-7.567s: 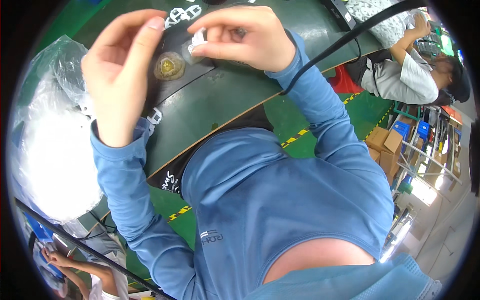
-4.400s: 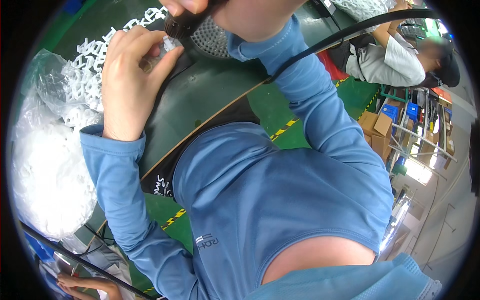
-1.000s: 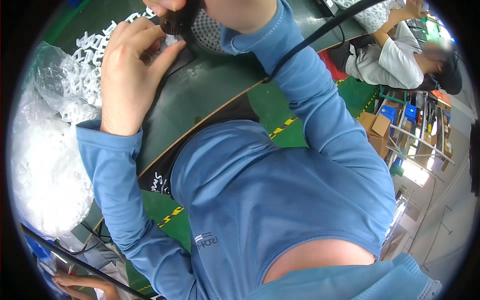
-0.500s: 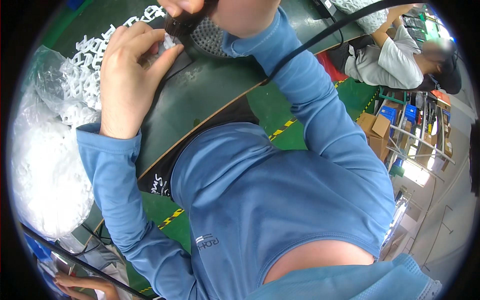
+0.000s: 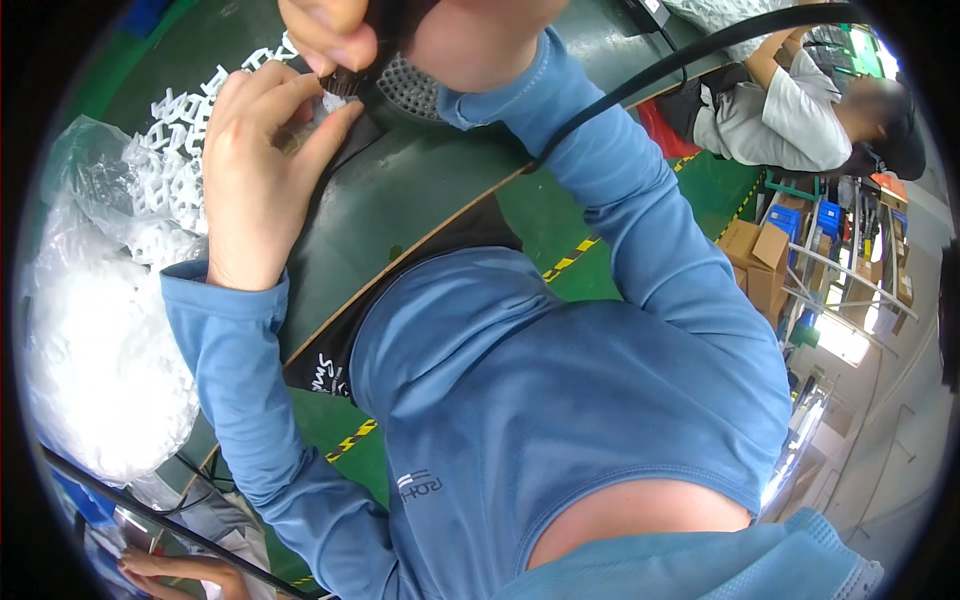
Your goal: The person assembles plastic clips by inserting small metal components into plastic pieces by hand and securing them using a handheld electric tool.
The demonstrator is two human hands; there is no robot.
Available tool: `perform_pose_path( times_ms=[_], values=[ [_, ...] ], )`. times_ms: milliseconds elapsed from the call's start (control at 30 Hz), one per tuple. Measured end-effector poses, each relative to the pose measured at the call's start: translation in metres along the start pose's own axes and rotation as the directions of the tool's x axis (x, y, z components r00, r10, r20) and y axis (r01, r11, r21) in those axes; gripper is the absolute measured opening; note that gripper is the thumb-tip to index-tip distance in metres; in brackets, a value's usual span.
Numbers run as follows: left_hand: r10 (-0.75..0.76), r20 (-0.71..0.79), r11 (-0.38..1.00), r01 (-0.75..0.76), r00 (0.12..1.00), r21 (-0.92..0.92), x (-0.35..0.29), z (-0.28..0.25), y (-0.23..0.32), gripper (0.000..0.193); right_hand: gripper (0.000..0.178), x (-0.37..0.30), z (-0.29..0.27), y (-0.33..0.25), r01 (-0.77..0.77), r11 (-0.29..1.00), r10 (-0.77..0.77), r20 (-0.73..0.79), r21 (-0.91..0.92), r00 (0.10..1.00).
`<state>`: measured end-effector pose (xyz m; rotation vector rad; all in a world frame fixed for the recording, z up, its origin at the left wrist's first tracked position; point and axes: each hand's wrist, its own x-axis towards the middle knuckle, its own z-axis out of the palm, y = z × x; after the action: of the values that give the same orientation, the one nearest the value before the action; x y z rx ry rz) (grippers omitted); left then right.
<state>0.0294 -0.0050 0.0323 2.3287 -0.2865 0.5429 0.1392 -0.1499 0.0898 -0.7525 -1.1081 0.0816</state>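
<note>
Moved: since the frame before, the right hand's (image 5: 470, 38) fingers and the dark tool (image 5: 343, 84) have shifted lower and leftward.
White part (image 5: 333, 101): upper left of frame, directly under the tool; contact unclear.
Part risk: a slackening pinch could let tool pressure tip it.
Part look: small, pale, mostly hidden.
Left grip: left hand (image 5: 252, 165) nearly closed, pinching the part.
Right grip: fingers curled around the tool.
Tabletop (image 5: 400, 185): loose white pieces (image 5: 172, 145), upper left.

1. The green floor (image 5: 547, 225) was marked with yellow-and-black tape (image 5: 572, 259).
2. A green table (image 5: 400, 185) was edged in brown.
3. Cardboard boxes (image 5: 768, 248) and blue bins (image 5: 828, 215) were gathered at a rack (image 5: 850, 280).
4. Bright light (image 5: 842, 336) was seen beyond.
</note>
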Motion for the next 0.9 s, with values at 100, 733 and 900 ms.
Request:
perform_pose_path(
  times_ms=[100,733,900],
  values=[
    [-0.005,-0.004,1.0,0.005,1.0,-0.004,-0.001,0.0,-0.001,0.023,0.048,-0.002,-0.001,-0.01,-0.191,0.974,0.197,-0.042,0.119,0.979],
    [-0.009,0.047,1.0,0.008,0.999,0.016,-0.003,-0.001,-0.002,0.022,0.043,-0.012,-0.024,-0.03,-0.341,0.928,0.297,-0.255,-0.152,0.92],
    [0.001,0.046,1.0,-0.002,0.999,0.025,-0.002,-0.001,-0.002,0.022,0.044,-0.015,-0.025,-0.029,-0.3,0.942,0.254,-0.259,-0.153,0.932]
  ],
)
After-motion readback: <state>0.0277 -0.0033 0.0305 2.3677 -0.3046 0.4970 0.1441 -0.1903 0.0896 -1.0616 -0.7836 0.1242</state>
